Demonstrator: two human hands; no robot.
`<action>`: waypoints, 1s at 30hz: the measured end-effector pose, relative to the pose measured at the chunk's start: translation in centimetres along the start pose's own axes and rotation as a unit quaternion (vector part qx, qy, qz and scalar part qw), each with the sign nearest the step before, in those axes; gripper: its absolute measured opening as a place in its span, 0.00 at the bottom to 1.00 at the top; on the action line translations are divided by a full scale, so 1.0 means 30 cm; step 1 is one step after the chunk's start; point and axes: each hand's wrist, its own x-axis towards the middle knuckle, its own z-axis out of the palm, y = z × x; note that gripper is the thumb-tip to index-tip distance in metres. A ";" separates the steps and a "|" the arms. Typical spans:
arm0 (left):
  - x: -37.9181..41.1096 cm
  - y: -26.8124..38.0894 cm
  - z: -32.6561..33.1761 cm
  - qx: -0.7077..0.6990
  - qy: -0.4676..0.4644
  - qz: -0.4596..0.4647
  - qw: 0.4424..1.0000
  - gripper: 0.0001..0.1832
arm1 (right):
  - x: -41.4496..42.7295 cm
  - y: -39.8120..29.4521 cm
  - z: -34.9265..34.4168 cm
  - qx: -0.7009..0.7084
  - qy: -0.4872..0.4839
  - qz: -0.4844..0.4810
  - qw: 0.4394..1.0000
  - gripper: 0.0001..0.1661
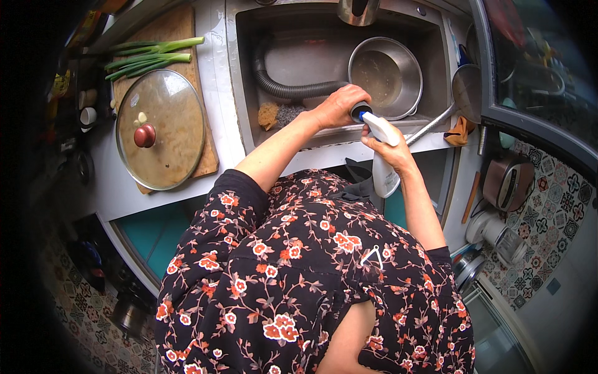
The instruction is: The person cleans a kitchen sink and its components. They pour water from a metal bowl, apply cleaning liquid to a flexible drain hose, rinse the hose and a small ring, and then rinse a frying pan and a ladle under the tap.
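Observation:
My left hand grips the end of a black corrugated hose that curves across the steel sink. A dark round opening at the hose's end faces my right hand, which holds a white spray bottle. The bottle's blue nozzle points into that opening, or just at its rim. Behind the hose, a steel pot with cloudy water stands on the right of the sink. A brown sponge and a steel wool scourer lie near the sink's front left.
Left of the sink, a glass lid and cut scallions rest on a wooden cutting board. A long-handled ladle leans over the sink's right front corner. An open window frame juts in at right. A steel faucet overhangs the back.

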 end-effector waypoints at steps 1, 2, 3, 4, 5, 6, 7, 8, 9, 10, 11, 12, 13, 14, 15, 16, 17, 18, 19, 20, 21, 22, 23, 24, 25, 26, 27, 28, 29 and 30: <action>0.004 0.002 -0.002 -0.003 -0.001 0.000 1.000 0.22 | 0.002 0.027 -0.003 -0.034 0.016 -0.025 0.999 0.15; 0.008 0.005 -0.004 -0.005 -0.002 0.001 1.000 0.22 | 0.006 0.073 -0.008 -0.069 0.032 -0.050 0.996 0.14; 0.007 0.007 -0.002 -0.009 -0.003 -0.005 1.000 0.22 | 0.009 0.083 -0.004 -0.103 0.046 -0.075 0.991 0.13; 0.006 0.009 0.001 -0.012 -0.005 -0.011 1.000 0.22 | 0.003 0.093 0.006 -0.127 0.086 -0.078 0.985 0.11; 0.006 0.011 0.003 -0.016 -0.006 -0.016 1.000 0.22 | 0.002 0.096 0.010 -0.145 0.098 -0.076 0.982 0.11; 0.008 0.014 0.000 -0.015 -0.013 -0.023 1.000 0.22 | 0.002 0.093 0.014 -0.163 0.110 -0.073 0.978 0.11; 0.011 0.017 -0.003 -0.013 -0.019 -0.029 0.999 0.22 | 0.001 0.092 0.015 -0.181 0.122 -0.070 0.973 0.11; 0.013 0.019 -0.006 -0.011 -0.026 -0.036 0.999 0.22 | 0.001 0.092 0.014 -0.183 0.120 -0.069 0.973 0.12; 0.013 0.018 -0.006 -0.011 -0.029 -0.038 0.999 0.22 | 0.000 0.094 0.010 -0.185 0.118 -0.068 0.973 0.12; 0.014 0.017 -0.006 -0.012 -0.031 -0.040 0.999 0.22 | -0.001 0.095 0.006 -0.187 0.116 -0.066 0.973 0.13; 0.015 0.015 -0.006 -0.012 -0.034 -0.042 0.998 0.22 | -0.003 0.088 0.001 -0.195 0.114 -0.062 0.972 0.14; 0.014 0.014 -0.006 -0.014 -0.035 -0.046 0.998 0.22 | -0.008 0.069 -0.004 -0.203 0.110 -0.057 0.971 0.15; 0.013 0.013 -0.006 -0.015 -0.036 -0.050 0.998 0.22 | -0.014 0.049 -0.008 -0.211 0.106 -0.052 0.970 0.16; 0.012 0.011 -0.006 -0.017 -0.038 -0.053 0.998 0.22 | -0.020 0.030 -0.011 -0.193 0.086 -0.084 0.974 0.17; 0.010 0.011 -0.006 -0.017 -0.039 -0.054 0.998 0.22 | -0.026 0.017 -0.016 -0.192 0.078 -0.093 0.974 0.17; 0.008 0.010 -0.007 -0.017 -0.040 -0.055 0.998 0.22 | -0.032 0.007 -0.022 -0.190 0.069 -0.102 0.974 0.17; 0.005 0.009 -0.007 -0.017 -0.041 -0.055 0.997 0.22 | -0.035 -0.002 -0.027 -0.188 0.060 -0.111 0.974 0.17; 0.004 0.009 -0.006 -0.016 -0.042 -0.054 0.998 0.22 | -0.037 -0.009 -0.031 -0.195 0.052 -0.105 0.974 0.14; 0.002 0.009 -0.006 -0.015 -0.042 -0.053 0.998 0.22 | -0.035 0.001 -0.037 -0.185 0.043 -0.091 0.978 0.14; 0.000 0.009 -0.005 -0.014 -0.042 -0.052 0.998 0.22 | -0.030 0.017 -0.043 -0.175 0.034 -0.078 0.981 0.13; -0.002 0.006 -0.004 -0.013 -0.044 -0.050 0.998 0.22 | -0.026 0.021 -0.043 -0.165 0.026 -0.064 0.984 0.13; -0.004 0.003 -0.002 -0.012 -0.046 -0.049 0.998 0.21 | -0.030 0.020 -0.040 -0.198 0.037 -0.051 0.978 0.12; -0.006 0.001 0.000 -0.010 -0.047 -0.047 0.998 0.21 | -0.037 0.015 -0.034 -0.230 0.048 -0.039 0.971 0.12; -0.004 0.005 -0.002 -0.013 -0.046 -0.048 0.998 0.21 | -0.042 0.008 -0.030 -0.263 0.061 -0.027 0.962 0.12; -0.002 0.010 -0.003 -0.015 -0.046 -0.048 0.998 0.21 | -0.041 0.017 -0.028 -0.260 0.070 -0.035 0.962 0.12; 0.000 0.014 -0.005 -0.017 -0.045 -0.048 0.998 0.21 | -0.039 0.033 -0.025 -0.257 0.080 -0.043 0.962 0.13; -0.005 0.013 -0.004 -0.016 -0.047 -0.050 0.998 0.21 | -0.037 0.044 -0.023 -0.253 0.088 -0.052 0.962 0.13; -0.010 0.010 -0.003 -0.014 -0.048 -0.053 0.997 0.21 | -0.037 0.046 -0.021 -0.256 0.081 -0.044 0.962 0.13; -0.014 0.009 -0.001 -0.013 -0.050 -0.055 0.997 0.21 | -0.037 0.047 -0.018 -0.260 0.075 -0.035 0.962 0.13; -0.017 0.005 0.001 -0.012 -0.051 -0.057 0.997 0.22 | -0.038 0.048 -0.016 -0.264 0.068 -0.027 0.962 0.12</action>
